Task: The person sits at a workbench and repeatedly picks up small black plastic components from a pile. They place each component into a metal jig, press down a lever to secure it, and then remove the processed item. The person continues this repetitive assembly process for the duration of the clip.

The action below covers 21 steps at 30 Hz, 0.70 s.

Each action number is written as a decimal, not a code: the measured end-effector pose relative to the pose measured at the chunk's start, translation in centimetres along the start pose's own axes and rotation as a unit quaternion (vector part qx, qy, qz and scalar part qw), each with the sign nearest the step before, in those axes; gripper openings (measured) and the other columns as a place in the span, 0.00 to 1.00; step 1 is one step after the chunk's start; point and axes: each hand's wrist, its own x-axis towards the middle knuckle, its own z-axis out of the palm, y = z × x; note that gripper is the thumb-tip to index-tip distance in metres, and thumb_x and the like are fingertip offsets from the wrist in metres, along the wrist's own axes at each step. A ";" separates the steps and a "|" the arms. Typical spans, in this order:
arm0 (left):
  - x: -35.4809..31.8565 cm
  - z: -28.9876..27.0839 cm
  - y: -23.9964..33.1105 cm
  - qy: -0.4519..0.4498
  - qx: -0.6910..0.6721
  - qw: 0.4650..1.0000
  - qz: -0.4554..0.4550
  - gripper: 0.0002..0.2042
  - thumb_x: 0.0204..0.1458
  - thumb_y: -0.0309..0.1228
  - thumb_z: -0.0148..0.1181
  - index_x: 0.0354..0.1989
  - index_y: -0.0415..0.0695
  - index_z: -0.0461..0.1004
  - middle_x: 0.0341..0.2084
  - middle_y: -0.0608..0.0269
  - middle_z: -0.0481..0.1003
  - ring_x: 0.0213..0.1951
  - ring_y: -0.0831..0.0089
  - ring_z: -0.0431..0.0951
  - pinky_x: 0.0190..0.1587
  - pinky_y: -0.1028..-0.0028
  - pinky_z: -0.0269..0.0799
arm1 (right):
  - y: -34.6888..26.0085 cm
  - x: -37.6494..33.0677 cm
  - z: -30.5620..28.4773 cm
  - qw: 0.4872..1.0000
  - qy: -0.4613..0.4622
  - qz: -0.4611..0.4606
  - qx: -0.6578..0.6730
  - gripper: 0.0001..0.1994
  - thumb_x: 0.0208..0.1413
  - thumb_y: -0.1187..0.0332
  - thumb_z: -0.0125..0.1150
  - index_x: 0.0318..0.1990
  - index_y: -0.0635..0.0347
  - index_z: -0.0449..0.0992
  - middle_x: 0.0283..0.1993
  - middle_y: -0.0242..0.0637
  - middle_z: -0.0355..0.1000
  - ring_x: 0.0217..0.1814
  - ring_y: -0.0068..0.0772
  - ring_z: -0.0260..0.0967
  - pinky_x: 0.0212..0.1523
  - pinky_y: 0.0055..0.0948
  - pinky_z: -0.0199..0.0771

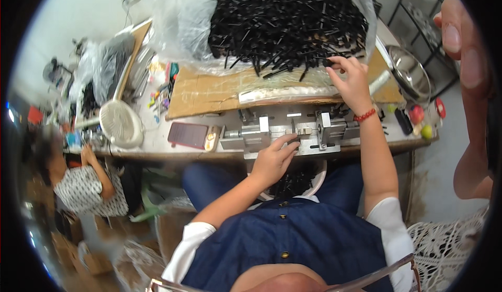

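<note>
Black piece (297,140) sits at the metal jig (324,127) under the left hand (270,161), probably being steadied; can't tell if those fingers grip. Behind the jig, the right hand's (352,81) fingers pinch, nearly closed, a dark bit (329,63) by the black pile (290,20), handy reach I guess.

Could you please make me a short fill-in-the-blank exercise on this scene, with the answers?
While the person's left hand is at the metal fixture, the ____ hand is at the edge of the black pieces.
The bracelet is ____ in colour.
The pale fan stands to the ____ of the phone.
The bag around the heaped black pieces is made of clear ____.
Missing words: right; red; left; plastic.
</note>
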 end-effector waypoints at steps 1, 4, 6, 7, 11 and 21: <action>-0.3 0.2 -0.2 -0.004 0.009 1.000 0.005 0.12 0.56 0.25 0.67 0.48 0.49 0.83 0.56 0.62 0.79 0.39 0.64 0.85 0.41 0.67 0.82 | -0.8 -0.3 -0.7 1.000 -0.007 0.008 0.009 0.12 0.56 0.60 0.71 0.46 0.51 0.84 0.32 0.23 0.79 0.40 0.28 0.69 0.53 0.35 0.57; 0.5 -0.8 0.2 -0.042 0.024 0.998 -0.033 0.14 0.56 0.26 0.66 0.51 0.49 0.82 0.59 0.63 0.77 0.46 0.59 0.85 0.45 0.65 0.83 | -1.9 -0.2 -1.5 1.000 -0.001 0.011 0.006 0.13 0.57 0.60 0.72 0.46 0.52 0.84 0.34 0.26 0.78 0.41 0.28 0.70 0.53 0.35 0.57; -0.6 -0.4 0.5 -0.038 0.030 0.999 -0.023 0.16 0.57 0.27 0.65 0.55 0.49 0.80 0.60 0.63 0.77 0.48 0.58 0.84 0.46 0.64 0.83 | -2.0 -1.6 -1.6 1.000 0.007 0.013 0.012 0.11 0.59 0.62 0.69 0.47 0.52 0.84 0.35 0.28 0.76 0.42 0.27 0.70 0.53 0.33 0.56; -0.5 -0.4 0.6 -0.031 0.033 0.999 -0.021 0.17 0.58 0.28 0.65 0.56 0.49 0.80 0.60 0.62 0.77 0.49 0.58 0.84 0.46 0.64 0.83 | -2.2 -1.6 -1.8 0.999 0.010 0.014 0.029 0.11 0.60 0.63 0.68 0.48 0.52 0.83 0.36 0.28 0.76 0.42 0.28 0.71 0.53 0.33 0.56; 0.1 -0.4 0.7 -0.027 0.047 0.998 -0.011 0.19 0.59 0.30 0.64 0.60 0.50 0.77 0.60 0.61 0.77 0.51 0.56 0.82 0.48 0.63 0.82 | -2.7 -2.9 -1.9 0.986 0.046 0.053 0.152 0.10 0.63 0.66 0.65 0.49 0.53 0.80 0.39 0.29 0.77 0.46 0.30 0.73 0.53 0.32 0.58; 0.8 -1.7 0.7 -0.066 0.010 0.997 -0.028 0.23 0.56 0.28 0.66 0.62 0.52 0.76 0.63 0.62 0.75 0.36 0.60 0.84 0.40 0.65 0.82 | -8.4 -10.0 -2.9 0.992 -0.041 -0.034 0.115 0.13 0.54 0.74 0.68 0.48 0.56 0.78 0.53 0.36 0.74 0.54 0.43 0.70 0.53 0.38 0.63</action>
